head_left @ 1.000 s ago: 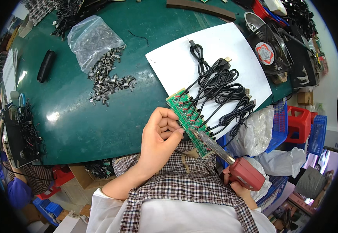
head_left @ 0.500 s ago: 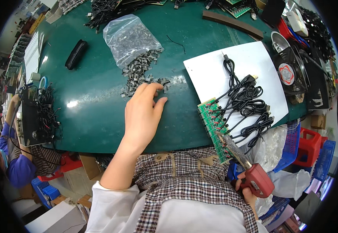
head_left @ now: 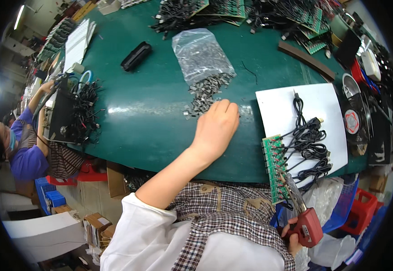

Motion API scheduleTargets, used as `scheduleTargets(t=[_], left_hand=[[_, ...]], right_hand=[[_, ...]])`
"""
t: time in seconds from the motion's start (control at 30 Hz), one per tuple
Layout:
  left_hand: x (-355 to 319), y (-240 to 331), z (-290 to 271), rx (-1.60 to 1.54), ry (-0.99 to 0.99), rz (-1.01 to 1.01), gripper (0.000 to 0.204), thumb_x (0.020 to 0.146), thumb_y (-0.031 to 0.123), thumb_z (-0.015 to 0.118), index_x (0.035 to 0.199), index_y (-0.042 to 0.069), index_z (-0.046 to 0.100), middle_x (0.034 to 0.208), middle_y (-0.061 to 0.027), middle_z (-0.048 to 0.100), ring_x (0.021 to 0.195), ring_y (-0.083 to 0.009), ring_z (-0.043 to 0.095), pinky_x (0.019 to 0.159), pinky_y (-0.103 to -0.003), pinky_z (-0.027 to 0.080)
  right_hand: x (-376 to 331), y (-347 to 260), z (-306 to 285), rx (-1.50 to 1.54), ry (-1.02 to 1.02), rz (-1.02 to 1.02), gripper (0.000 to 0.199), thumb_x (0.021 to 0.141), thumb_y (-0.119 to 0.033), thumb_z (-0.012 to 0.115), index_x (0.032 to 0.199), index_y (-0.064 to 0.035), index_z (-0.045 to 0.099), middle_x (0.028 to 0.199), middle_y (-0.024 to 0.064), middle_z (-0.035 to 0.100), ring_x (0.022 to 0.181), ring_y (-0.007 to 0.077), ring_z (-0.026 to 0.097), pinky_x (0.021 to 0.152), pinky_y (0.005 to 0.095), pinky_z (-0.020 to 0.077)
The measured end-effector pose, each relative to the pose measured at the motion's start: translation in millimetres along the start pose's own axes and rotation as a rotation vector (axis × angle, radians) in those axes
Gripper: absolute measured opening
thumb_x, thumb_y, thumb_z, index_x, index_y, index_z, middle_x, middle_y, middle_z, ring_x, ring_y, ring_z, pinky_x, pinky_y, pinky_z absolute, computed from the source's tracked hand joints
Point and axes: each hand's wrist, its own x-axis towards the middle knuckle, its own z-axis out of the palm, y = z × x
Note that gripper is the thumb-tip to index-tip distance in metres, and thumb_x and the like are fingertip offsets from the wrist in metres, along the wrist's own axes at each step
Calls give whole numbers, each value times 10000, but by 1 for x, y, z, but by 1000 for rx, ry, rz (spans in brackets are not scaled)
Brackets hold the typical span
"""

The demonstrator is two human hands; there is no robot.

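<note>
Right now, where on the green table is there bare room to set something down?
Bare green lies left of the left hand, between the cable tangle and the small metal parts. Another patch sits between the bag and white sheet. The far edge and right side are crowded.

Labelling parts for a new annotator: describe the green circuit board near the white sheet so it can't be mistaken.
Start at the green table and find the white sheet on its right side. At that sheet's lower left corner lies the green circuit board, a long narrow strip overhanging the table's near edge. Unlike the boards piled at the far edge, it lies alone, with black cables fanning onto the sheet.
</note>
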Motion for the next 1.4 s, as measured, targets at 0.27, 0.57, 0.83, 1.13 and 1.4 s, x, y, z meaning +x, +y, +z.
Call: scheduleTargets(t=[0.27,0.57,0.83,1.13,1.4], left_hand=[[-28,2,-18,-977,-5,-507,64,818,5,554,862,-40,567,744,-39,587,724,-88,586,634,-208,485],[-59,16,-18,-865,15,-510,121,824,22,521,934,-19,553,844,-81,564,710,-100,544,649,-230,447],[-64,39,-23,-1458,-207,-645,130,813,-10,566,939,-35,545,844,-80,588,780,-118,586,707,-234,490],[-71,74,-17,-1582,-350,-646,128,800,-73,543,925,-54,533,885,-76,569,835,-117,577,760,-222,484],[-69,86,-9,-1534,-358,-645,257,775,-100,509,983,13,409,810,-27,495,757,-66,501,664,-190,446]], right_hand=[[5,21,-12,-4,-6,-130,612,803,-399,599,1114,73,364,958,163,492,506,138,469,448,245,355],[-6,34,-34,109,-191,-189,577,808,-361,601,1107,74,370,985,148,480,516,137,479,443,237,359],[-5,30,-27,65,-1,-87,571,802,-356,610,1101,72,380,968,132,488,526,135,487,440,231,357],[-8,-21,10,84,1,151,661,711,-450,685,1098,33,454,896,110,571,635,139,530,563,248,401],[-14,-10,-13,197,-130,225,605,694,-240,746,1111,40,411,957,139,582,651,158,553,621,269,439]])
